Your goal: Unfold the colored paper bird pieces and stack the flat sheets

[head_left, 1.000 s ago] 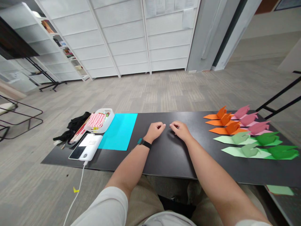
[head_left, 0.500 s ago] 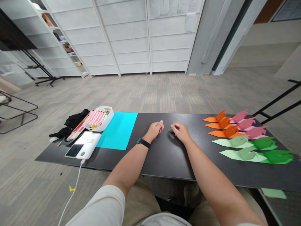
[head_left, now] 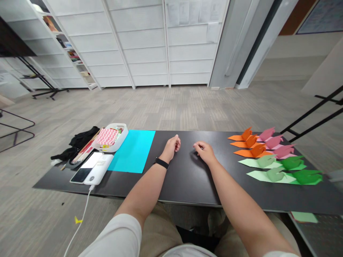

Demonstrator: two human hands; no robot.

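Your left hand and right hand face each other, well apart, over the middle of a black table, fingers of both curled loosely inward; whether the fingertips meet the thumbs, you cannot tell from this view. A black wristband circles your left wrist. Just beside your left forearm, a bright blue sheet lies flat toward the left side of the table, the nearest item to your left hand. Beyond it sit a white container bearing a pink-and-white zigzag-patterned item, a bundle of black cloth and, closer to you, a phone beside a white device with a white cable trailing over the table's near edge. To your right, folded paper figures stand in five rows: three orange figures, the nearest things to your right hand, line up with three pink figures to their right, while nearer you two pale green figures pair with two deep green figures. Past the table's far edge, gray patterned flooring runs to tall white cabinets.
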